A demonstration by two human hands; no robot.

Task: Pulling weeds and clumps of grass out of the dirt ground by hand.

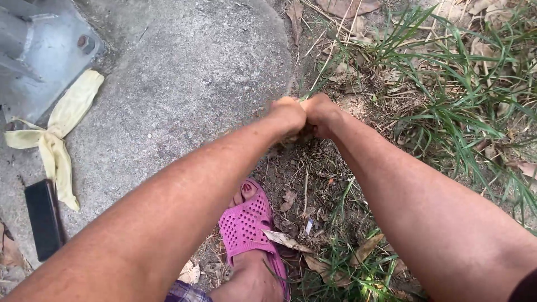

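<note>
Both my arms reach forward over bare soil at the edge of a concrete slab (184, 72). My left hand (288, 114) and my right hand (321, 113) are side by side, both fists closed around a thin tuft of dry grass stalks (326, 61) that rises from between them toward the top of the view. The part of the tuft inside the fists is hidden. My foot in a pink perforated slipper (246, 223) stands on the soil just below the hands.
Green grass blades (447, 112) and dry leaves cover the ground to the right. On the concrete at left lie a pale yellow knotted cloth (59, 134), a flat black rectangular object (43, 218) and a grey metal base plate with a bolt (50, 50).
</note>
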